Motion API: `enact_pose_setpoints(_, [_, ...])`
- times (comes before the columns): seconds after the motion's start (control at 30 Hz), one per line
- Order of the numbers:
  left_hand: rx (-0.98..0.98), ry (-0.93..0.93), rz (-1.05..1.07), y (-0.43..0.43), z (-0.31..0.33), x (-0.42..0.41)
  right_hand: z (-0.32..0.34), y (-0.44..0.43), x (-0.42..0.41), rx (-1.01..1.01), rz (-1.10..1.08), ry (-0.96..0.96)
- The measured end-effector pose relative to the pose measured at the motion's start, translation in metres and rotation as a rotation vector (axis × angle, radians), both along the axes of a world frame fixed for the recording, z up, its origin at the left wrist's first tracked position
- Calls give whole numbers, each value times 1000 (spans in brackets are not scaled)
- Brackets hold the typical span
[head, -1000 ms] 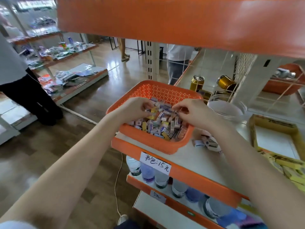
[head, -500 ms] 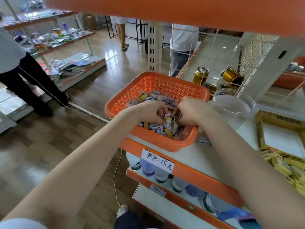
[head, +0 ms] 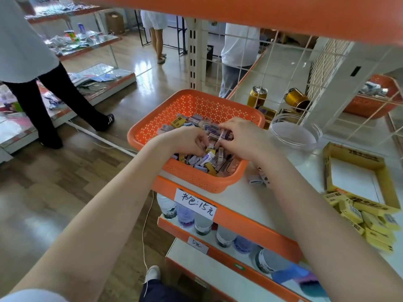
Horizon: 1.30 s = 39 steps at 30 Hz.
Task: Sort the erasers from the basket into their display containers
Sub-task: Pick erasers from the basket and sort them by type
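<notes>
Left hand (head: 185,140) is staying down in the pile, fingers curled into the erasers (head: 207,159). We're not able to tell whether they're clamped on one or just raking.

Basket (head: 150,136) is sitting on the front-left corner of the shelf (head: 239,199), still carrying most of the load.

Change over the last second: both hands were picking at the far side of the pile, then digging in together mid-pile. Now the right hand (head: 248,140) is lifting slightly, fingers pinching a purple-and-white eraser (head: 224,135) just above the heap and still inside the basket. We're reading that as the search ending and the pick starting; nothing is transferring yet.

Right of the basket, a few loose erasers (head: 256,179) are lying on the shelf. Beyond them the clear round tub (head: 294,136) is looking empty. The yellow display box (head: 353,156) is showing a bare bottom, with yellow erasers (head: 370,221) piled just in front of it.

We're judging the sort as barely started.
</notes>
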<state>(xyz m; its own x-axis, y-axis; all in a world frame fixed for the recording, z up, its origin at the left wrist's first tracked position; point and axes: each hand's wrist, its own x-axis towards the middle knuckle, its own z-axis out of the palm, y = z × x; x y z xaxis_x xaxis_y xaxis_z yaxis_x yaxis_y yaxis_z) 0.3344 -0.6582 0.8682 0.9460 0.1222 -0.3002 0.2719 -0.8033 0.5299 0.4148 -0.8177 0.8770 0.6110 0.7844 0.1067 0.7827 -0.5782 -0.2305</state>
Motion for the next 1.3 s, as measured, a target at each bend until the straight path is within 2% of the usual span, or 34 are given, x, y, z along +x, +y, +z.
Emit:
enact_pose_setpoints(0.13, [36,51,-47,-3,-1,-1,1,-2,-1,32,1,8])
enact_pose_setpoints(0.33, [190,106,-103,1,-7,3,0,-2,-1,61,-6,25])
enact_pose_setpoints(0.67, [179,-3,-100,2,-7,7,-3,-2,1,101,-23,15])
enact_pose_setpoints(0.87, [76,-109,-27,2,-5,4,-2,-3,-1,150,-41,44])
enact_pose_setpoints(0.97, [11,-151,18,0,1,1,2,-7,-3,248,-37,80])
enact_pose_setpoints(1.1, [-224,-258,172,-5,20,-5,8,-27,-6,389,-44,78])
enact_pose_setpoints(1.3, [-119,-383,5,-61,54,7,18,-83,2,435,-195,74])
